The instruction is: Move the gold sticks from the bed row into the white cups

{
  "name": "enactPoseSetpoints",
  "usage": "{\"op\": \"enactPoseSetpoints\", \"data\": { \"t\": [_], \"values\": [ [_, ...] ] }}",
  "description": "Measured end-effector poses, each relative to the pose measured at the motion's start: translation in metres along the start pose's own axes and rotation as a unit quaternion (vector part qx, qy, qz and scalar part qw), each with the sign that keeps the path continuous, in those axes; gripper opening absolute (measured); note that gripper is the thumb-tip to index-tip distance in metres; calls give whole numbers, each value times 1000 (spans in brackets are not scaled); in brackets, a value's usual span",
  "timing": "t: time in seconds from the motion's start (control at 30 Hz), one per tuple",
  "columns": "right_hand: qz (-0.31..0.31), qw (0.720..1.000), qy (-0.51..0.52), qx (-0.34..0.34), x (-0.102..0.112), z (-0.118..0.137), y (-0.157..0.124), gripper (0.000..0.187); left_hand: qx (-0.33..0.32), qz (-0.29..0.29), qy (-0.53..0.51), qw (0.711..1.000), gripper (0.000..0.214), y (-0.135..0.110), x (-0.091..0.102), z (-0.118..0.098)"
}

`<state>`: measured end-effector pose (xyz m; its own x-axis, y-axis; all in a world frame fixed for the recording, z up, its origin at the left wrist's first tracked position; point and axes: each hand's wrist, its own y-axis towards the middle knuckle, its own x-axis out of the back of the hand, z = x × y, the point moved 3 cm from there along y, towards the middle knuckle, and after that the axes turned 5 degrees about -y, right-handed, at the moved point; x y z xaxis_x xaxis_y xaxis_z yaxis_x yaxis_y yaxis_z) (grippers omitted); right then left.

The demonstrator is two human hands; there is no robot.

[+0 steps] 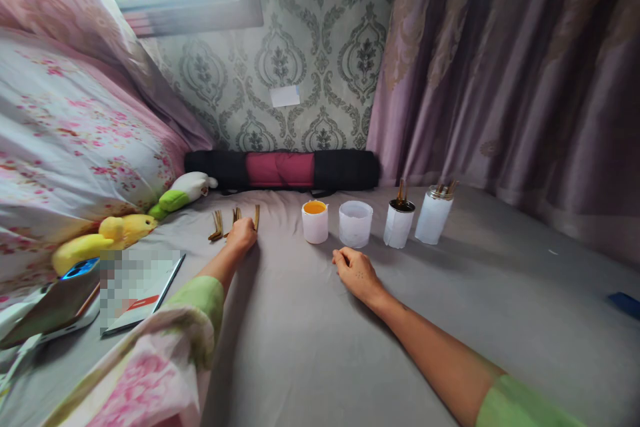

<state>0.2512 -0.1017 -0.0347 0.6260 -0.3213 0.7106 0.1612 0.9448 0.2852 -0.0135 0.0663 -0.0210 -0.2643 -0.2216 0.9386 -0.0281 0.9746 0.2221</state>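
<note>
My left hand (241, 235) is lowered among thin brown sticks on the grey sheet, its fingers curled. A small bundle of sticks (217, 225) lies to its left. More sticks (236, 215) show just beyond the knuckles, and another stick (257, 216) is by the thumb side. Whatever the fingers grip is hidden. Loosely closed, with nothing visible in it, my right hand (356, 273) rests in front of two white cups. One cup (315, 228) shows orange-yellow inside; beside it stands a translucent white cup (355, 230).
Right of these stand a white-wrapped can (399, 230) and a taller one (433, 217), both with sticks. A black and red rolled bag (280, 169) lies along the wall. At left are plush toys (127, 230), a tablet-like flat object (143, 293) and a phone (80, 269).
</note>
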Motion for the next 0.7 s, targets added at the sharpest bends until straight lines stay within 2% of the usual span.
{"op": "enactPoseSetpoints", "data": {
  "t": [0.7],
  "values": [
    [-6,1000,-6,3,0,1,0,34,7,14,-1,1000,20,1,2,-2]
  ]
}}
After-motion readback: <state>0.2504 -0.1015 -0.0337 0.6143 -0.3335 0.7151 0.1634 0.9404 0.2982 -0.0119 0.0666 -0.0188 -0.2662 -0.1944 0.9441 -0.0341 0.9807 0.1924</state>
